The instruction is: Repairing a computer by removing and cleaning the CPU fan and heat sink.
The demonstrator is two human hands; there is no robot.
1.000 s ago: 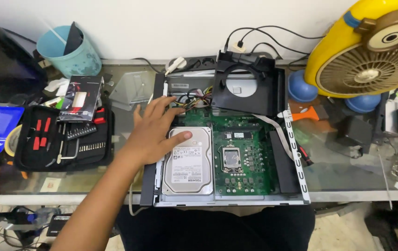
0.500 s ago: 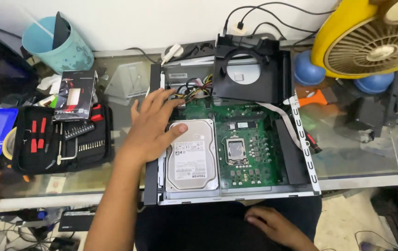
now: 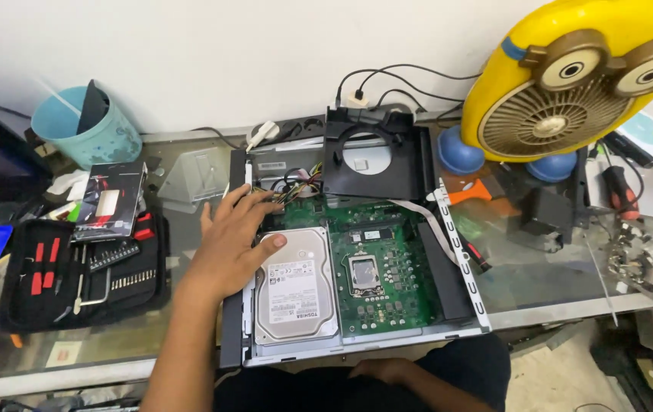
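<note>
Two hands show: left hand [image 3: 231, 244] lies flat, palm down, on the open desktop computer case [image 3: 460, 294], fingers [image 3: 254, 204] spread and released, gripping nothing. Thumb tip rests on the top edge of the silver metal hard drive [image 3: 296, 294], which sits in the case's front-left bay, label up. Fingertips reach toward the bundle of multicoloured wires [image 3: 296, 191] at the case's back left; can't tell if they touch. Right hand [image 3: 384, 371] is low at the frame's bottom edge, below the case front, approx. on the lap; fingers mostly hidden, so can't tell whether released or clenched.

Just right of the drive: green motherboard [image 3: 387, 275] w/ bare square CPU socket [image 3: 362, 273] near its middle. Behind it, a black plastic fan shroud [image 3: 376, 156] stands tilted up at the case's rear. White flat ribbon cable [image 3: 426, 225] curves across the board's right side.

Case lies on a glass-topped table [image 3: 540, 275]. Left of the case: open black zip tool kit [image 3: 82, 278] w/ red-handled tools and a bit row, a black-and-red box [image 3: 109, 200] resting on its top edge. Further back left, a teal plastic cup [image 3: 86, 133] by the wall. Right rear: yellow cartoon-shaped desk fan [image 3: 570, 76] on blue feet, well apart from the hands. Far right: red-and-black screwdriver [image 3: 618, 191] and a heap of small metal parts [image 3: 647, 263].
</note>
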